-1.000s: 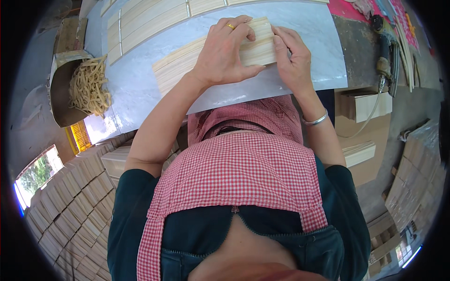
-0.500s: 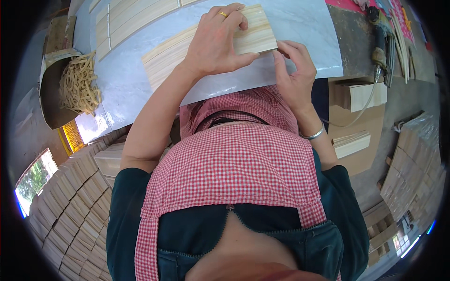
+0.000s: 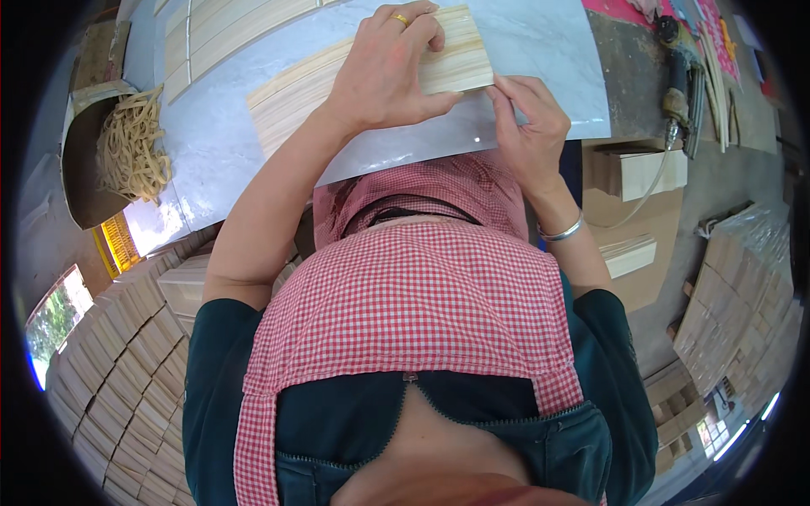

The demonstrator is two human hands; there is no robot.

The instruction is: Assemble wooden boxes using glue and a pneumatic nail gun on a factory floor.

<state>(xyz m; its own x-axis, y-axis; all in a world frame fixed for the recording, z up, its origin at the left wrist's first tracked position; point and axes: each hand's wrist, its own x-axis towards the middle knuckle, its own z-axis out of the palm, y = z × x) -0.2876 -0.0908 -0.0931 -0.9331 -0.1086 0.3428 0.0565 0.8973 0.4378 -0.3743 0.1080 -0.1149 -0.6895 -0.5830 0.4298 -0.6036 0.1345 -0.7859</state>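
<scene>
A long block of thin, pale wooden slats (image 3: 462,61) lies slantwise on a white marbled sheet (image 3: 561,80). My left hand (image 3: 390,72), with a gold ring, is closed across it, fingers over the far side and thumb along the near edge. At the block's near right corner, my right hand (image 3: 533,126) has its thumb and forefinger pinched on the wood. Its other fingers are curled, and a silver bangle sits on that wrist. The left hand hides the middle of the block.
Left of the sheet, a curved container (image 3: 84,181) holds a heap of tan bands (image 3: 135,152). Another tied bundle of slats (image 3: 245,34) lies farther back. A hosed air tool (image 3: 675,76) is at the right. Stacked wood (image 3: 126,388) fills the lower left.
The whole view has shifted slightly, moving the scene a little leftward. My right thumb and forefinger have come closer together at the block's corner. My left hand keeps its hold.
</scene>
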